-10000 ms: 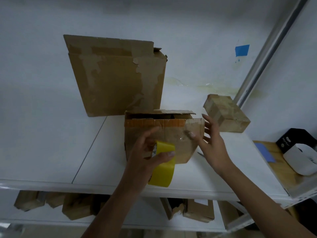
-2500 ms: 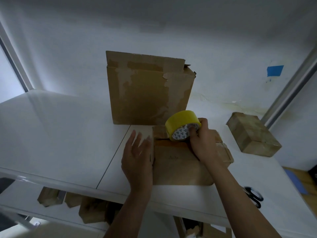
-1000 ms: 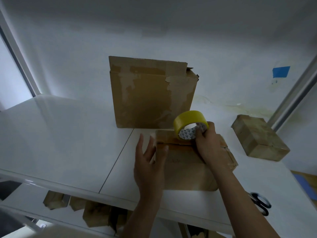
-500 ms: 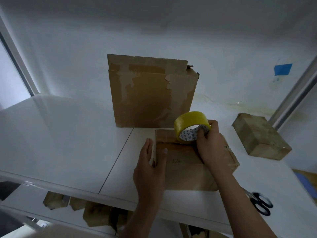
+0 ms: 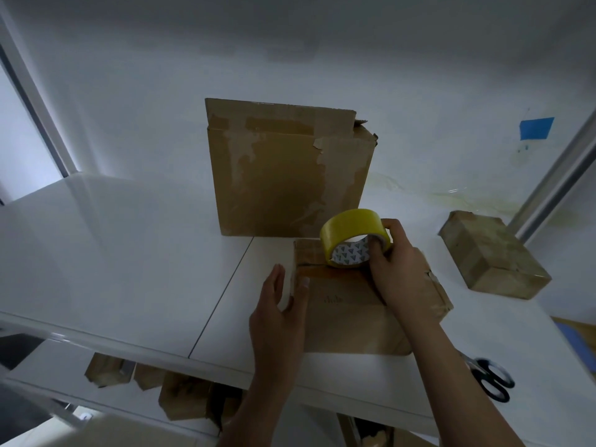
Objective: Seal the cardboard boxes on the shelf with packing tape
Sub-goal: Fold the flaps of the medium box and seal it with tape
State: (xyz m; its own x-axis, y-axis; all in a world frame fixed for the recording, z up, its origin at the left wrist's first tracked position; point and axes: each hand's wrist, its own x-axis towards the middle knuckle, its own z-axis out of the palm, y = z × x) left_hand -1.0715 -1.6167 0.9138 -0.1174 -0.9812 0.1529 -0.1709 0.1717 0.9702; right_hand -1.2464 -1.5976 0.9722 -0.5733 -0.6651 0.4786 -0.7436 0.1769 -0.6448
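Over the last ten seconds the yellow roll of packing tape has gone from the left hand to the right, and the flat brown cardboard box now lies top up at the front of the white shelf.

- The roll stands on edge at the box's far end, on the seam.
- Right hand grips the roll, fingers hooked into the core.
- Left hand pins the box's left edge, fingers straight, thumb on top.
- Progress: looks like the strip is only just anchored. The run toward the front edge and the cut are still to do.
- The tall brown cardboard box behind has a raised flap and torn old tape, and looks unsealed.
- The small tape-wrapped box to the right looks done.
- Black-handled scissors lie at the right, within reach.
- Nothing blocks the tape path.
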